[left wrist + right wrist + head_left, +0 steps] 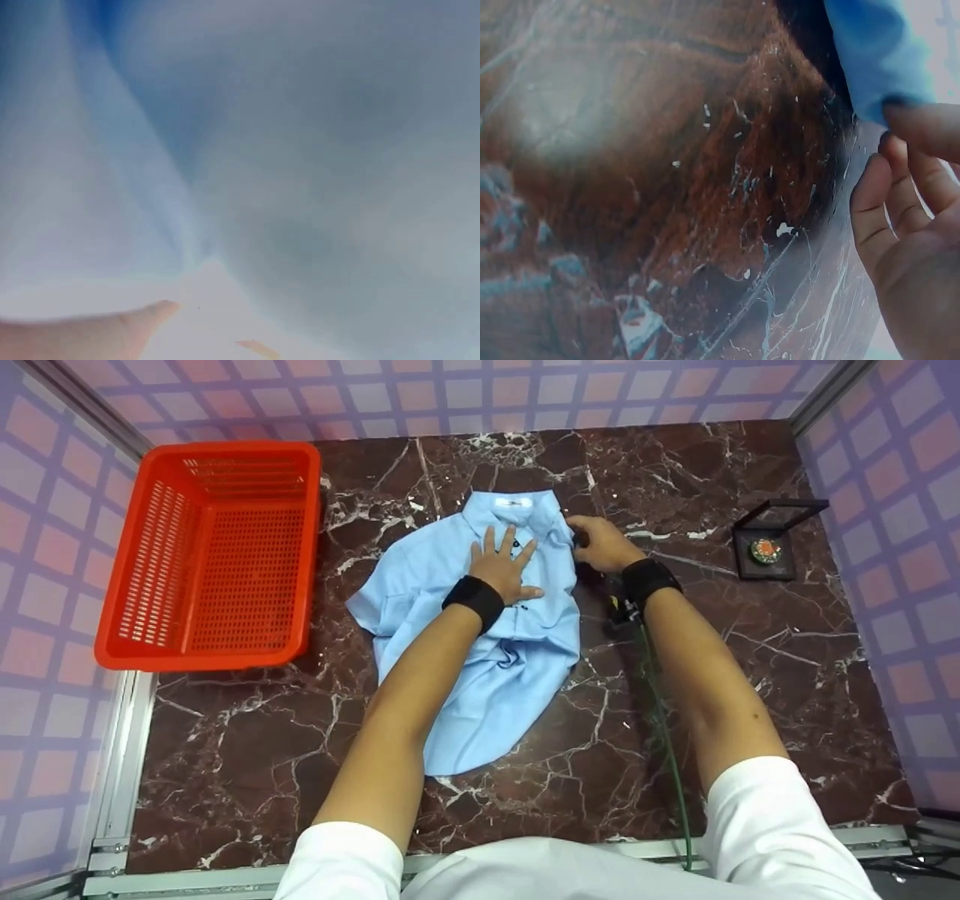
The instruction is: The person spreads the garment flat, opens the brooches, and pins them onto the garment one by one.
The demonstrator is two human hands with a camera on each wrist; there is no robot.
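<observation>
A light blue shirt (409, 566) with a collar lies on the dark red marble table, its right side tucked over and its lower part creased. My left hand (502, 566) rests flat on the shirt's front below the collar, fingers spread. In the left wrist view, blurred blue cloth (337, 165) fills most of the picture, with the thumb (90, 334) low at the left. At the shirt's right shoulder edge, my right hand (606, 546) pinches the fabric. The right wrist view shows that hand (922, 262) with curled fingers and the thumb against the shirt's blue edge (877, 60).
A red plastic basket (311, 555) with slotted walls stands at the left. At the far right is a small open black case (765, 574) holding a round green and orange item (765, 551). A green cable (667, 735) runs under the right forearm. Checked walls surround the table (247, 780).
</observation>
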